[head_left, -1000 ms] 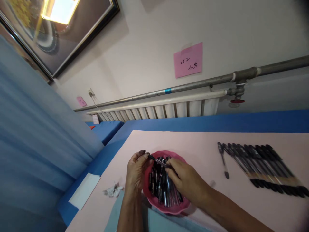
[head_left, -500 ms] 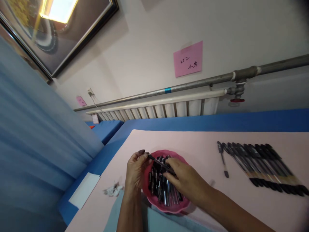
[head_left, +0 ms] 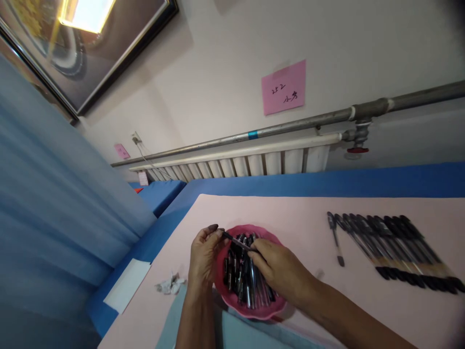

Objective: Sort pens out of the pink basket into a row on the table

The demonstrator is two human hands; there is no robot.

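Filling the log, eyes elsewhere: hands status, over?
Left hand, right hand: both gripping one pen. Pen slanted above pink bowl. Nothing visibly blocking it.

A white radiator [head_left: 274,163] stands along the pale wall [head_left: 218,72]. Above the radiator runs a grey pipe [head_left: 305,123], and higher, a pink paper note [head_left: 283,87]. Left of the radiator hangs a blue curtain [head_left: 54,194]; to its upper left, a framed picture [head_left: 119,53] reflects bright light [head_left: 87,14].
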